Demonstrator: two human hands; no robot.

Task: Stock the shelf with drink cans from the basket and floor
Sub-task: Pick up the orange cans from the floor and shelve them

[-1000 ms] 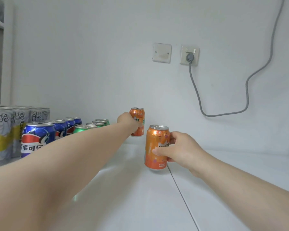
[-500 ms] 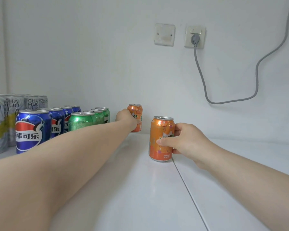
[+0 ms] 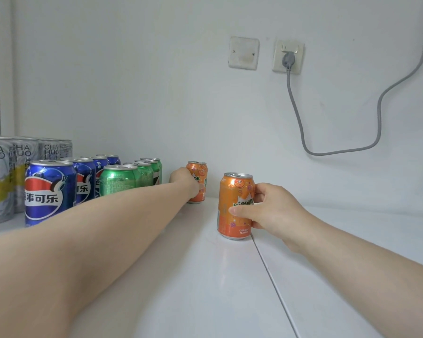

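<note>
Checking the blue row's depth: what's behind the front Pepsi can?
Three more blue cans line up behind the front Pepsi can; only their tops and right edges show, the rest is covered.

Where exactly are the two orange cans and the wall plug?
Far orange can [image 3: 198, 170], head view, upper side of its body above the left hand.
Near orange can [image 3: 232, 191], head view, its front label.
Wall plug [image 3: 288, 58], head view, its grey body.

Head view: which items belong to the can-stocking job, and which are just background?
Job:
- far orange can, left hand on it
- near orange can, right hand gripping it
- shelf
- green cans, blue cans, silver cans, already in rows

Background:
- socket with grey cable
- blank wall plate
</note>
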